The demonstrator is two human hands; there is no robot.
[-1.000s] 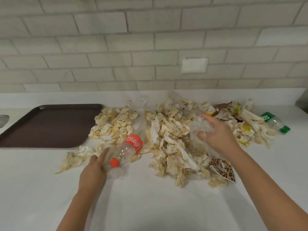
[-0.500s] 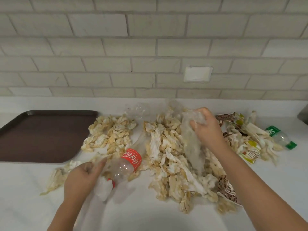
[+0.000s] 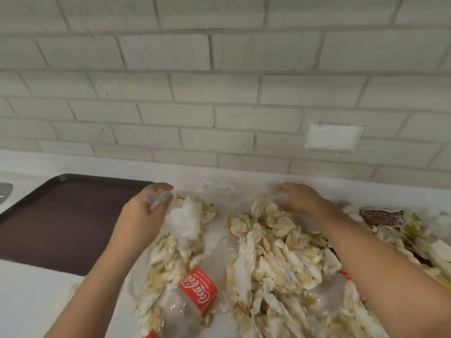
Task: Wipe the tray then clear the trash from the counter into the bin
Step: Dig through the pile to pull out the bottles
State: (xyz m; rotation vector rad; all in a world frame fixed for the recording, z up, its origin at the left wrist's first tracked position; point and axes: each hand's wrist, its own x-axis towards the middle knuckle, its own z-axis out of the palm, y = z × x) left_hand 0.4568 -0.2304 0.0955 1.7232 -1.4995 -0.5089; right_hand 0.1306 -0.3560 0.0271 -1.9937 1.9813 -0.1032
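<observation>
While both forearms stretch over the white counter (image 3: 31,301), the left hand (image 3: 144,213) curls its fingers round one end of a thin clear plastic film (image 3: 219,191), just beside the dark brown rectangular tray (image 3: 61,215). The right hand (image 3: 302,200) pinches the film's other end with bent fingers. Below them lie two heaps of crumpled yellow-stained paper napkins (image 3: 268,259). A clear plastic bottle with a red label (image 3: 192,296) lies on its side between the forearms, and a leopard-print wrapper (image 3: 380,217) lies further right.
</observation>
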